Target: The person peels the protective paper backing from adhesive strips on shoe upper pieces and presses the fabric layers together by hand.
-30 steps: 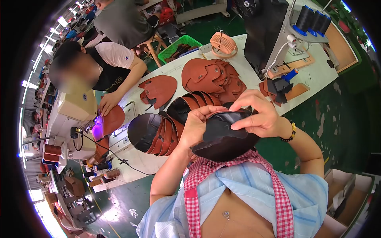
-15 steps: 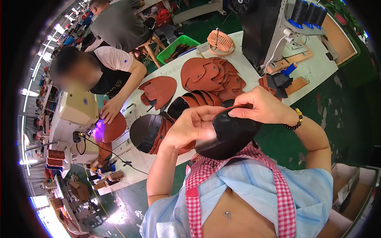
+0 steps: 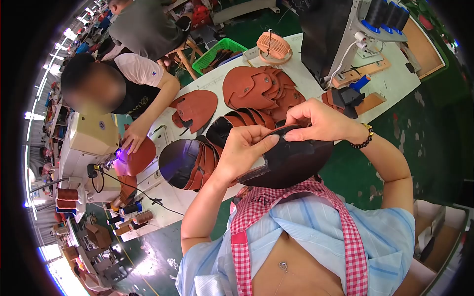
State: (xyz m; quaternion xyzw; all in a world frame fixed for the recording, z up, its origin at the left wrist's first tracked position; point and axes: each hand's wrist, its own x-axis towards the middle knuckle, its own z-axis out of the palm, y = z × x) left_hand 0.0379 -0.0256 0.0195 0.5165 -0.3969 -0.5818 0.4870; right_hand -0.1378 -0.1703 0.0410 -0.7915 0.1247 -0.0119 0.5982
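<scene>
A curved leather piece (image 3: 298,165), dark on the side facing me and brown along its far edge, is held up in front of my apron. My left hand (image 3: 247,150) pinches its far edge between thumb and fingers. Close beside it, my right hand (image 3: 318,123) grips the same edge, thumb on the dark side. Fingertips behind the edge are hidden. Just past my hands on the table lie stacked curved leather pieces (image 3: 190,165), brown outside and dark inside, and a pile of flat brown leather pieces (image 3: 252,89).
At left a co-worker's hand (image 3: 136,135) presses brown leather at a lit sewing machine (image 3: 94,133). A small orange fan (image 3: 274,47) and a green basket (image 3: 217,54) are at the back. Black thread spools (image 3: 377,17) stand upper right; more thread cones (image 3: 143,217) lie lower left.
My left thumb has moved up from the face of the leather piece to its far edge, nearer my right hand. The piece has turned, showing more of its dark side toward the right.
</scene>
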